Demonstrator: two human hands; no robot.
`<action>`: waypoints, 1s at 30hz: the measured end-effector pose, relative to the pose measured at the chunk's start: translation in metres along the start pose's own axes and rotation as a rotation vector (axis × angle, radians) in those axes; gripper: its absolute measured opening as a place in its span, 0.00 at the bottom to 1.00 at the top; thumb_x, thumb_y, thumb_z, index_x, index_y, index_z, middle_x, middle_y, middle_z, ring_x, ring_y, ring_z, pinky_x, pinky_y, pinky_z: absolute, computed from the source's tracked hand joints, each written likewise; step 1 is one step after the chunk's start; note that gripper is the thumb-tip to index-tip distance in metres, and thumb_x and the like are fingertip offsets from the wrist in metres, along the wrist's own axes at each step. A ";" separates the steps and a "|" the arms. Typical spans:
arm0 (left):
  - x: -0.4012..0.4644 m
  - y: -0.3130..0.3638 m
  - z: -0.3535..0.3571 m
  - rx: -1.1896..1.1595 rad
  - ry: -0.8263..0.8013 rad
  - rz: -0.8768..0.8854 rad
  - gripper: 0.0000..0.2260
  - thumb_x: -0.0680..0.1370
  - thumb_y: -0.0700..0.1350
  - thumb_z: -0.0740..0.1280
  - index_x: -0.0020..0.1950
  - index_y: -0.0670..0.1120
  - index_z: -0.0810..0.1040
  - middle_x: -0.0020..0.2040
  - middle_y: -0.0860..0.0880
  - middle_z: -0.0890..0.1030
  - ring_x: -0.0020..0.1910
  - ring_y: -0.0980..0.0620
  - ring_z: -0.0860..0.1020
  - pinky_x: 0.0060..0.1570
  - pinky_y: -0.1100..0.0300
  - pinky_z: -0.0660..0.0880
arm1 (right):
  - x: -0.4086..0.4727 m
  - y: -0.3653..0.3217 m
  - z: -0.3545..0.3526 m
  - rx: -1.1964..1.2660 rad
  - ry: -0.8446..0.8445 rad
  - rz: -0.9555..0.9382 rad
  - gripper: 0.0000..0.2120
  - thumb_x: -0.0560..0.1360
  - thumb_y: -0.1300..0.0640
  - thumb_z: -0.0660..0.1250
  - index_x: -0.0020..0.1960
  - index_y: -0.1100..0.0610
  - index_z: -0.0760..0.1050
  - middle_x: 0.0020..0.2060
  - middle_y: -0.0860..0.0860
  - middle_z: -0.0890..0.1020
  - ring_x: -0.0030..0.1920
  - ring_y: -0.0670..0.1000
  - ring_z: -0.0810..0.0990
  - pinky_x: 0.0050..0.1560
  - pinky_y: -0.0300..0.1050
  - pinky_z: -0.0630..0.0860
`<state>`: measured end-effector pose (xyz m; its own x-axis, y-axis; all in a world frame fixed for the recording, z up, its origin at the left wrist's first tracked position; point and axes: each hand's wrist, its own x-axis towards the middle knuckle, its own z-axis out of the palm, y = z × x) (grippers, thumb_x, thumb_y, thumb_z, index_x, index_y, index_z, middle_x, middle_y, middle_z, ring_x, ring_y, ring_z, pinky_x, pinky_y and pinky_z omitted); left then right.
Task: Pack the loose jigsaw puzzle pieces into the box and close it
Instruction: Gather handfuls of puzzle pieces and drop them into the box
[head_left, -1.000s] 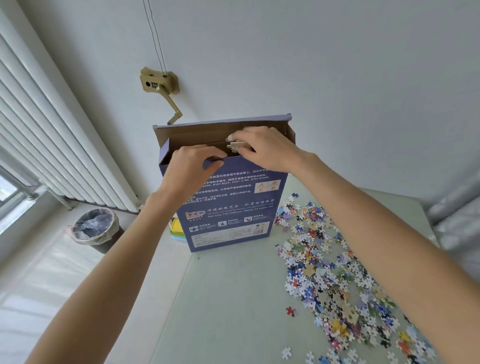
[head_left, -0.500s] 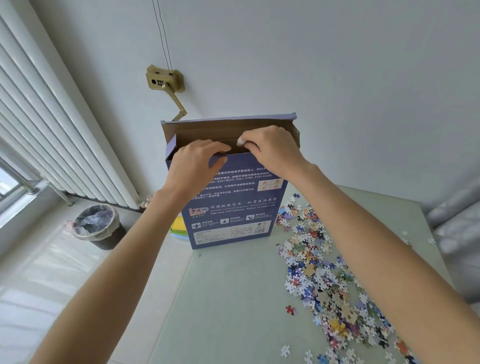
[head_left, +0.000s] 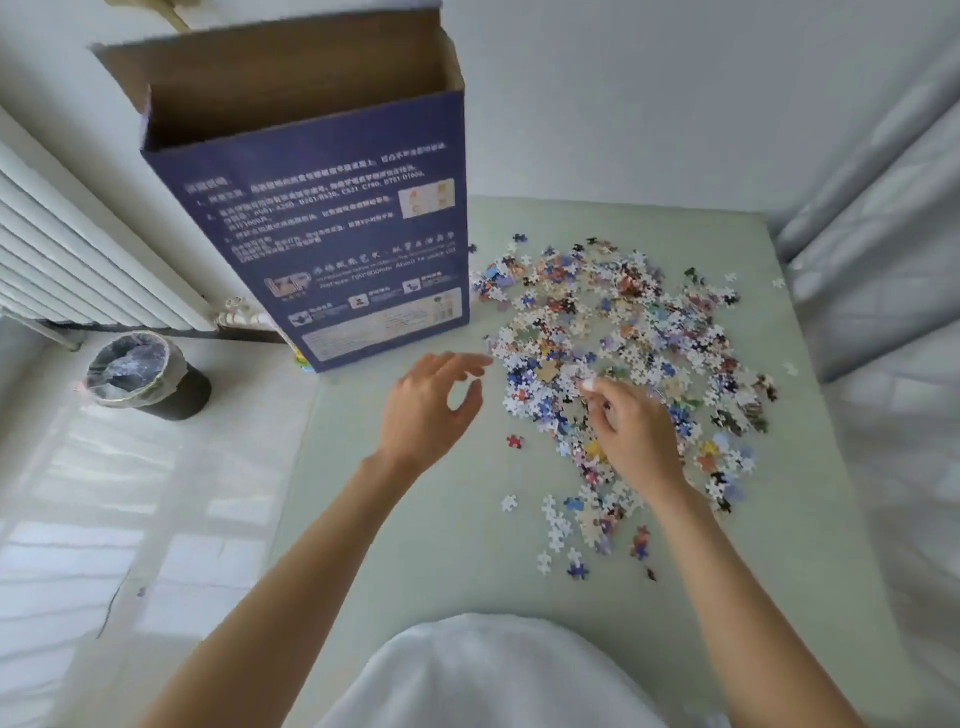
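Head view. Box (head_left: 332, 208): blue, upright at the table's (head_left: 415, 545) far left corner, top flaps open, brown inside showing. Pieces (head_left: 623, 338): loose heap on the table, just right of the box. Left hand (head_left: 428, 410): over bare table near the heap's edge, fingers spread, holding nothing. Right hand (head_left: 631, 431): on the heap, fingers curled among pieces; grip unclear. Bin (head_left: 137, 371): floor, left.

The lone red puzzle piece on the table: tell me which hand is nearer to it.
Left, narrowly. The red piece lies between the hands: the left hand hovers just up-left of it, and the right hand sits farther right, over the pile.
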<state>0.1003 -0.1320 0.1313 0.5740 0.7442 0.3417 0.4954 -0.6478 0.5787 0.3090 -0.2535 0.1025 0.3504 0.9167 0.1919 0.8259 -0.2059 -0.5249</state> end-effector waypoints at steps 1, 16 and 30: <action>-0.014 0.001 0.017 0.001 -0.124 -0.068 0.12 0.75 0.44 0.67 0.57 0.53 0.78 0.48 0.55 0.81 0.44 0.56 0.78 0.44 0.55 0.78 | -0.019 0.014 0.003 -0.018 -0.053 0.053 0.11 0.74 0.63 0.66 0.56 0.59 0.77 0.48 0.53 0.83 0.45 0.51 0.82 0.44 0.41 0.78; -0.173 0.007 0.169 0.364 -0.707 -0.170 0.39 0.73 0.70 0.46 0.76 0.50 0.39 0.76 0.49 0.38 0.75 0.47 0.37 0.74 0.49 0.39 | -0.154 0.107 0.087 -0.303 -0.648 -0.344 0.26 0.79 0.40 0.45 0.75 0.45 0.50 0.76 0.48 0.47 0.75 0.52 0.42 0.72 0.59 0.40; -0.060 0.015 0.227 0.305 -0.534 -0.014 0.22 0.81 0.55 0.47 0.75 0.51 0.59 0.76 0.51 0.57 0.75 0.49 0.51 0.74 0.48 0.45 | -0.099 0.171 0.036 -0.122 -0.286 -0.165 0.13 0.70 0.56 0.70 0.53 0.59 0.76 0.53 0.55 0.78 0.53 0.55 0.76 0.54 0.52 0.76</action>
<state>0.2217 -0.2234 -0.0486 0.7742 0.6198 -0.1283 0.6243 -0.7144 0.3160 0.3998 -0.3668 -0.0358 0.0839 0.9963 0.0169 0.9137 -0.0701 -0.4003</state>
